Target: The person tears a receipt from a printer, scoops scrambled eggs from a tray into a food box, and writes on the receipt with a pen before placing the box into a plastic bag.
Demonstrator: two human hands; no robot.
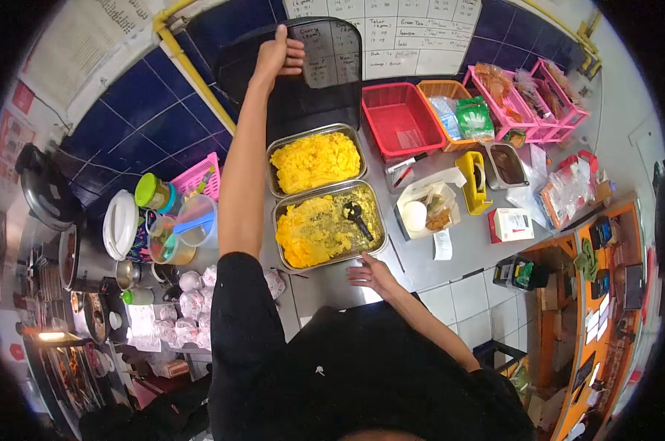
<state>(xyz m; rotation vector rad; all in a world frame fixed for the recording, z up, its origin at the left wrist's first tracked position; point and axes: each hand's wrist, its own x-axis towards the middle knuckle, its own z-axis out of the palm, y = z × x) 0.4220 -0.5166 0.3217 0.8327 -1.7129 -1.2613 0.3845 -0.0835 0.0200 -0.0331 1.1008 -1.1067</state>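
My left hand [279,57] is raised at the top edge of a dark see-through lid [303,95], its thumb on one side and its fingers on the other. The lid stands upright behind two metal trays. Yellow scrambled egg [318,158] fills the far tray [275,184]. In the near tray [382,246] lie more egg [301,231] and a black spoon [357,217]. My right hand [372,275] is just off the near tray's front right edge, fingers apart, holding nothing.
Right of the trays are a red basket [402,117], an orange basket [424,92], an open food box [426,207], a yellow tape dispenser [473,184] and a metal container [506,163]. Plastic tubs [171,241] and wrapped bundles [189,312] sit at the left.
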